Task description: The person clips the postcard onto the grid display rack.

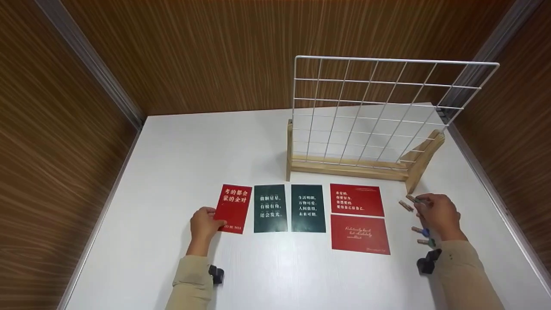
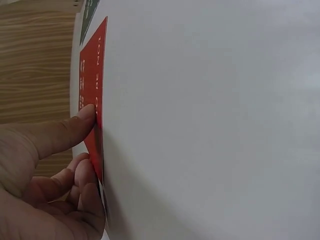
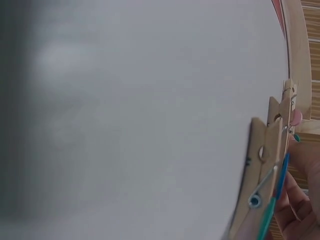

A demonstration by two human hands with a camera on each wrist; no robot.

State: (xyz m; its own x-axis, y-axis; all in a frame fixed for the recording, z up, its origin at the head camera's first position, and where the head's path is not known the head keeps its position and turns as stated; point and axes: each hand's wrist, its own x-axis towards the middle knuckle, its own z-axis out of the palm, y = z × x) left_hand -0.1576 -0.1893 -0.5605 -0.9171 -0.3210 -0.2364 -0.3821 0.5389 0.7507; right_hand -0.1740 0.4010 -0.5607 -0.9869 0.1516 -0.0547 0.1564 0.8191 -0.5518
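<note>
My left hand (image 1: 203, 224) pinches the left edge of an upright-format red card (image 1: 234, 211) with white lettering. In the left wrist view, the thumb lies on top of that card (image 2: 93, 65) and the other fingers are curled at its edge. Over on the right, my right hand (image 1: 442, 215) pinches a small wooden clothespin (image 1: 411, 198) near the tabletop. Other clothespins lie close by, one with a blue decoration (image 1: 424, 232) and one with a green decoration (image 1: 429, 242). From the right wrist, several clothespins (image 3: 260, 165) show in a row, partly covering the fingers.
Two dark green cards (image 1: 270, 219) (image 1: 308, 219) lie beside the held card. Right of them are two red landscape-format cards (image 1: 370, 200) (image 1: 361, 243). Behind stands a white wire grid (image 1: 376, 81) on a wooden base (image 1: 348, 169). Wood-grain panels (image 1: 206, 51) surround the white table (image 1: 193, 146).
</note>
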